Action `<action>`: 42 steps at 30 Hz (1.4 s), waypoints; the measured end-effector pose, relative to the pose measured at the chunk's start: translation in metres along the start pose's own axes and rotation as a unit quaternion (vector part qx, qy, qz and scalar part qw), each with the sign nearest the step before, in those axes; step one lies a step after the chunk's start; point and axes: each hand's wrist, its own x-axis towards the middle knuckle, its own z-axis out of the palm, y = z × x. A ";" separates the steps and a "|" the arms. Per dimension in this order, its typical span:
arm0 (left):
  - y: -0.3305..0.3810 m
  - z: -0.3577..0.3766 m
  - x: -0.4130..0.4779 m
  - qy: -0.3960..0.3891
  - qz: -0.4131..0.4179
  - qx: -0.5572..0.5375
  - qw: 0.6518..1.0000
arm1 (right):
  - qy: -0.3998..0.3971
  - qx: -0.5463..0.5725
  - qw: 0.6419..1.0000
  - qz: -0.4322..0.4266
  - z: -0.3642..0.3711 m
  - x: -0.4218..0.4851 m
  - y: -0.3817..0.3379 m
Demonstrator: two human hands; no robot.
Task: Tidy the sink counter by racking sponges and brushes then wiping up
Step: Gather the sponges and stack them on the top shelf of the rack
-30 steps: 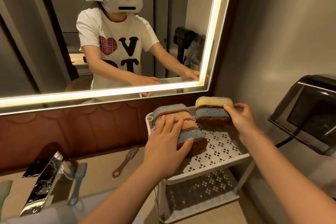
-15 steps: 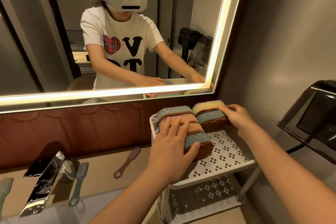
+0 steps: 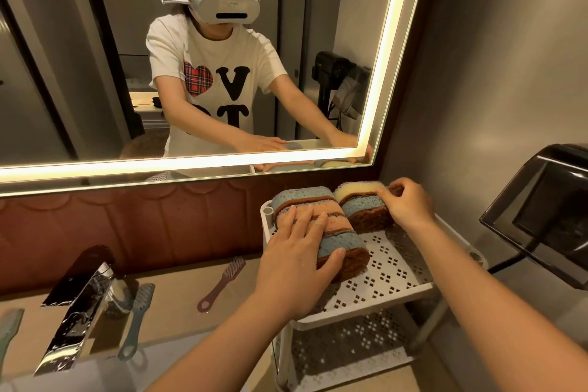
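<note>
The right hand (image 3: pixel 409 205) had set the yellow-topped sponges (image 3: pixel 356 192) into the back corner of the rack (image 3: pixel 397 280), still pinching them. The left hand (image 3: pixel 296 270) lay flat on the neighbouring sponges (image 3: pixel 305 197). On the tabletop (image 3: pixel 178 302) the brushes (image 3: pixel 221 283) remained unracked.

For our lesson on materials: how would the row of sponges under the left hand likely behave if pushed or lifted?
Probably soft: the row of sponges looks porous with rounded edges, so it should squash under the left hand. Likely light for its size, being foam. Standing on edge on the rack, its pieces might splay or topple if pushed.
</note>
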 end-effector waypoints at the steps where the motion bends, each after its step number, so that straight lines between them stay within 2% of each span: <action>1: 0.000 0.000 0.000 -0.002 -0.001 -0.002 1.000 | 0.002 -0.012 1.000 -0.019 -0.003 0.000 -0.003; 5: 0.001 -0.001 0.000 -0.001 -0.003 -0.020 1.000 | -0.012 -0.009 0.995 -0.103 -0.014 -0.012 -0.023; 11: -0.003 -0.012 -0.004 0.065 -0.015 -0.185 0.980 | -0.066 0.049 0.975 -0.205 -0.025 -0.060 -0.067; 14: -0.015 -0.027 -0.013 0.076 -0.019 -0.199 0.977 | -0.107 0.044 0.965 -0.234 -0.030 -0.088 -0.088; 18: -0.036 -0.058 -0.035 -0.011 0.002 -0.171 0.985 | -0.190 0.005 0.946 -0.261 -0.034 -0.124 -0.116; 23: -0.082 -0.098 -0.084 -0.116 -0.025 -0.132 0.984 | -0.272 -0.027 0.912 -0.307 -0.015 -0.176 -0.152; 33: -0.205 -0.132 -0.217 -0.191 -0.154 -0.099 0.964 | -0.419 -0.057 0.842 -0.336 0.093 -0.269 -0.209; 42: -0.322 -0.141 -0.352 -0.156 -0.323 -0.171 0.918 | -0.523 -0.059 0.773 -0.354 0.202 -0.373 -0.252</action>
